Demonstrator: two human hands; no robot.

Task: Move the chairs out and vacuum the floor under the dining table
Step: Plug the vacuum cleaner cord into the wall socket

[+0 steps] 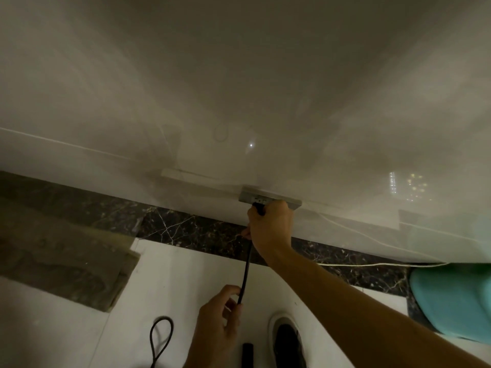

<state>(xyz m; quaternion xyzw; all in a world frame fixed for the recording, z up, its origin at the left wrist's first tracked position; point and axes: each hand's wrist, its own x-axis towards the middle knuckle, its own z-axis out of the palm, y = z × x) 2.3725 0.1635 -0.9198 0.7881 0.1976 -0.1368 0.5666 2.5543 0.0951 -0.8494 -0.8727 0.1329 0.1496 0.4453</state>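
At wall: right hand [269,227] curled round black plug [259,208], held against grey rectangular wall socket plate [248,197] low on glossy beige wall [239,88]. Thin black power cord [247,269] runs taut from plug down to left hand [218,328], pinched between thumb and fingers. 1 slack cord loop [159,338] lies on white floor tile [172,282], left of black-and-white shoe [288,341]. Teal cushioned object [451,301] at right edge.
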